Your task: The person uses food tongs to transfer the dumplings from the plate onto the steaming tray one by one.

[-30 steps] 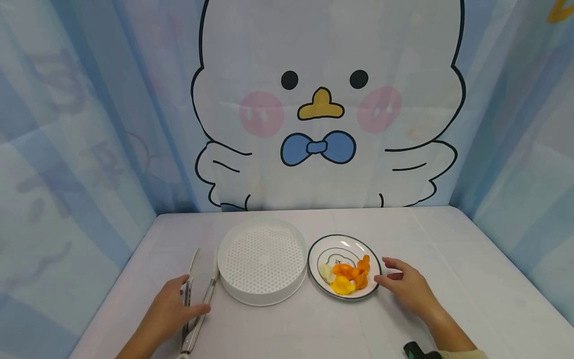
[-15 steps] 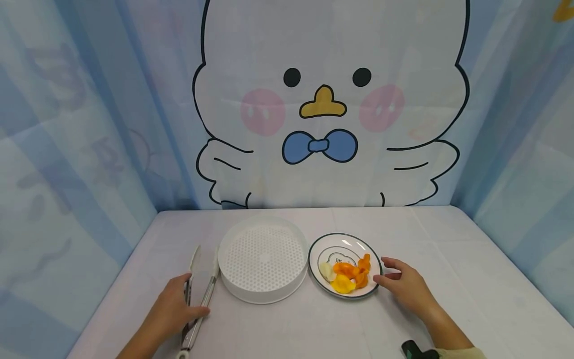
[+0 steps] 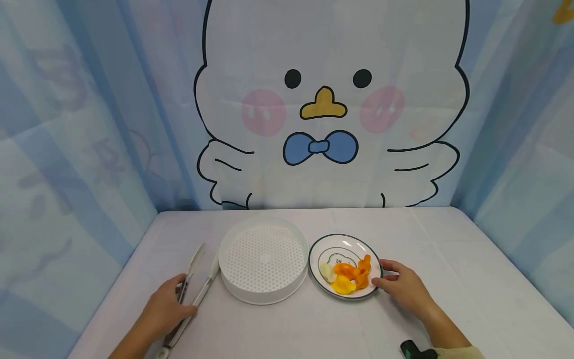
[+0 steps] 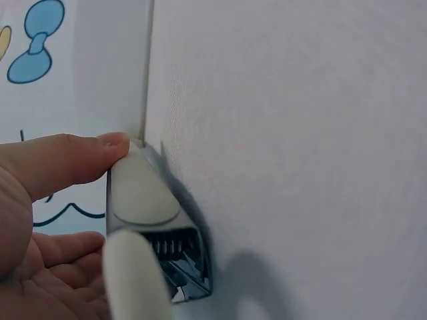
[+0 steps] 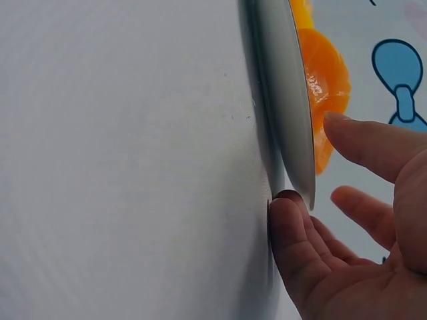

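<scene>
At the left of the table, my left hand holds a pair of tongs between thumb and fingers. The tongs' arms are spread, with the pale tips pointing away from me. In the left wrist view the thumb lies on a cream-coloured part of the tongs. My right hand is at the right rim of a dark-edged white plate. Its thumb is over the rim, and in the right wrist view other fingertips reach under the plate's edge. Glossy orange pieces, a yellow piece and a pale one lie on the plate.
Between the tongs and the plate stands a round white perforated tray, close to both. A white cloth covers the table. Behind it hangs a curtain printed with a cartoon bird.
The tongs' near end and my left hand have shifted left and towards me, and the tips stand closer together. My right hand has edged slightly onto the plate's rim. The plate and tray look unmoved.
</scene>
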Demonstrator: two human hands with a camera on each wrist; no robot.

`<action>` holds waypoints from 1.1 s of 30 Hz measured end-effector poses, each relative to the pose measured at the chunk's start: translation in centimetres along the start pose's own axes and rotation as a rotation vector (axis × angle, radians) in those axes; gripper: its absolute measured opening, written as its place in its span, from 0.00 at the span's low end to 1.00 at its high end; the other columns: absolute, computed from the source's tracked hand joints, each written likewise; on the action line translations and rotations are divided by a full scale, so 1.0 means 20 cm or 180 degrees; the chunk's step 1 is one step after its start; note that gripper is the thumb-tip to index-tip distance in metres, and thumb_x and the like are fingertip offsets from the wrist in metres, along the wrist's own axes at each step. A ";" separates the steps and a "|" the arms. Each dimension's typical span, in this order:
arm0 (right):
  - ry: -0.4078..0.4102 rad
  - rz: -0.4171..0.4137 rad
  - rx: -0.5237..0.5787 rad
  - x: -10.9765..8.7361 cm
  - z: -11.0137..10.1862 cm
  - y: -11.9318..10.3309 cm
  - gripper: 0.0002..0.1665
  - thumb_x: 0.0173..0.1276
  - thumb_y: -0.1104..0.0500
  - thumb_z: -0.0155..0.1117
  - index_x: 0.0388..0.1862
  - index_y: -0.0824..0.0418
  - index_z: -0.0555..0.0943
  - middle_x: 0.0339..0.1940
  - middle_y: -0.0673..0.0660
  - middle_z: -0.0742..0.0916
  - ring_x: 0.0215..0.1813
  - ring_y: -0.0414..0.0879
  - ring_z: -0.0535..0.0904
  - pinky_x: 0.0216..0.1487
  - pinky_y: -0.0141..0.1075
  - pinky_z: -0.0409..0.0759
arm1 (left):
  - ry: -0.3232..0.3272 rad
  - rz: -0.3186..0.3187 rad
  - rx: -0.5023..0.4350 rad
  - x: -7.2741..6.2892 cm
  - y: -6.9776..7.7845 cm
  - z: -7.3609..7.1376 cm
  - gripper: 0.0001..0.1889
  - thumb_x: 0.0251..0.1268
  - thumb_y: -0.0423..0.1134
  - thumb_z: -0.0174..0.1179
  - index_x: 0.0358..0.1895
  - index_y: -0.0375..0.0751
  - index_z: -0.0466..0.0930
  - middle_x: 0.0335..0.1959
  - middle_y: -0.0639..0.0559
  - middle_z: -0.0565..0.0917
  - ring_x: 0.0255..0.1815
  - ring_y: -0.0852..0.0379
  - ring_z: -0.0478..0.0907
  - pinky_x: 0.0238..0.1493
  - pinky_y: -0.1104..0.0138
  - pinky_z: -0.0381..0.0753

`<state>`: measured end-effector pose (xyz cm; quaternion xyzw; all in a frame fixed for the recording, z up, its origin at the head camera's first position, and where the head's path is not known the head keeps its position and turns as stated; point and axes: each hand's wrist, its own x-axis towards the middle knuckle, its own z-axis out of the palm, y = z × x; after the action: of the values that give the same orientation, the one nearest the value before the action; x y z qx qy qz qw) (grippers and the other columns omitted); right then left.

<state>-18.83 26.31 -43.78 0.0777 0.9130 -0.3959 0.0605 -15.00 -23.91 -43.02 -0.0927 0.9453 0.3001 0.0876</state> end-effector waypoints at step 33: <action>0.0013 0.0021 -0.0013 0.01 0.01 0.01 0.38 0.66 0.54 0.72 0.69 0.72 0.70 0.61 0.72 0.78 0.51 0.55 0.79 0.50 0.44 0.82 | 0.0619 0.0237 -0.0034 -0.04 0.00 -0.12 0.40 0.61 0.43 0.63 0.69 0.17 0.59 0.62 0.19 0.66 0.56 0.29 0.70 0.54 0.38 0.69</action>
<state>-19.08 26.24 -44.14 0.0813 0.9137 -0.3936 0.0601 -14.54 -25.32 -40.90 -0.0867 0.9505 0.2978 -0.0163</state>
